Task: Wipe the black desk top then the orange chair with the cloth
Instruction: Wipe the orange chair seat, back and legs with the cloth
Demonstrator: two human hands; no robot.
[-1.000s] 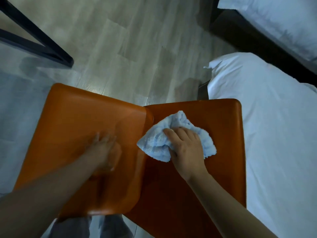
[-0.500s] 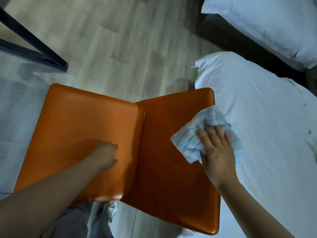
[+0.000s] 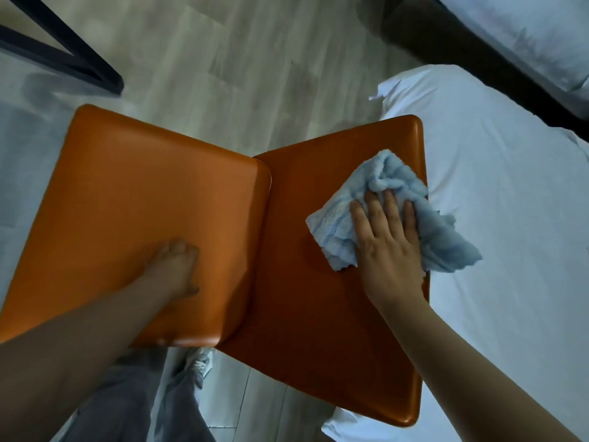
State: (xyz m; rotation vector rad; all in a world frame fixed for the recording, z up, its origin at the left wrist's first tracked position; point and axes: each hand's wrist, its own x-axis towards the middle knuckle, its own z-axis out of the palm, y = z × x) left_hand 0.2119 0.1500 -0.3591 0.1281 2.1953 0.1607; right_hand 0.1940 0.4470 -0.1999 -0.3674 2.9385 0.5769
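- Right fingers (image 3: 387,205): straight, slightly spread, pointing to the far side and pressing flat on the cloth (image 3: 392,175).
- Right hand (image 3: 389,247): covers the cloth's middle, with its forearm reaching in from the near right.
- Cloth: light blue and crumpled, lying on the right panel of the orange chair (image 3: 127,202). Its long axis runs left to right and dips towards the near right. The right end hangs past the chair's edge over the white bed (image 3: 510,218).
- Left fingers (image 3: 178,250): close together and resting on the chair's left panel.
- Left hand (image 3: 173,269): holds nothing.
- Chair: its two panels meet at a seam running far to near, above the pale wood floor (image 3: 239,59).
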